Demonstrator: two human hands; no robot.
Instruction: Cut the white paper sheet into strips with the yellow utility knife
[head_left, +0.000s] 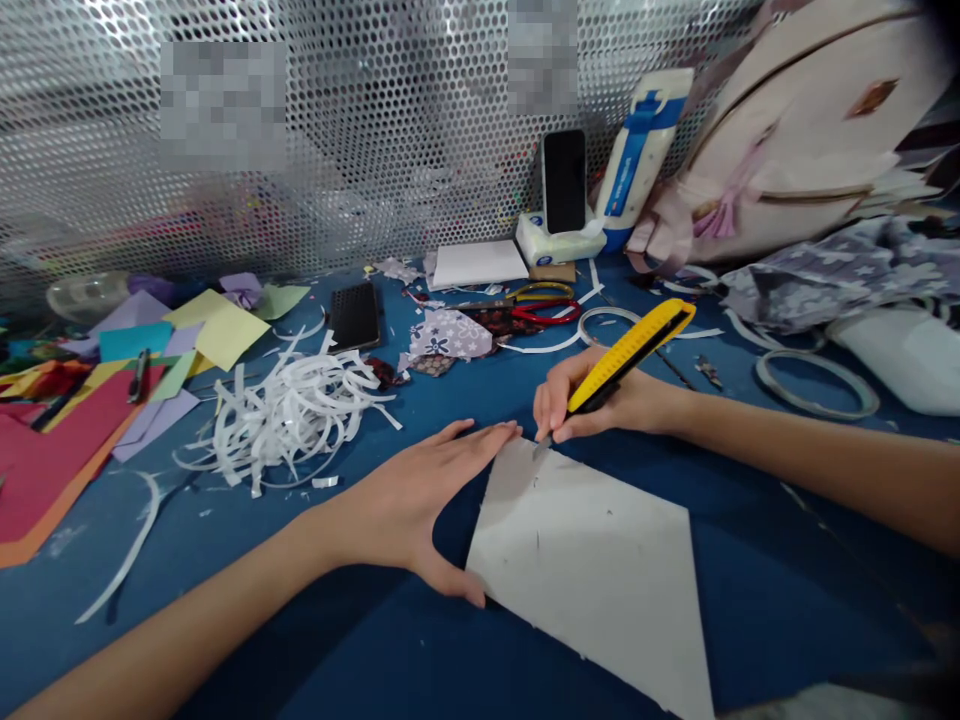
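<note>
A grey-white sheet of cardboard lies flat on the blue table, with a few small marks on its face. My right hand is closed round a yellow and black utility knife, tilted up to the right. Its blade tip meets the cardboard near the far left corner. Along the sheet's left edge, my left hand is spread open, palm down. Its fingertips touch the far corner and its thumb reaches the near left corner.
Shredded white paper strips are heaped at left, near coloured paper and a dark phone. Red-handled scissors lie beyond the cardboard. A tape roll and pale backpack are at right, before a perforated metal screen.
</note>
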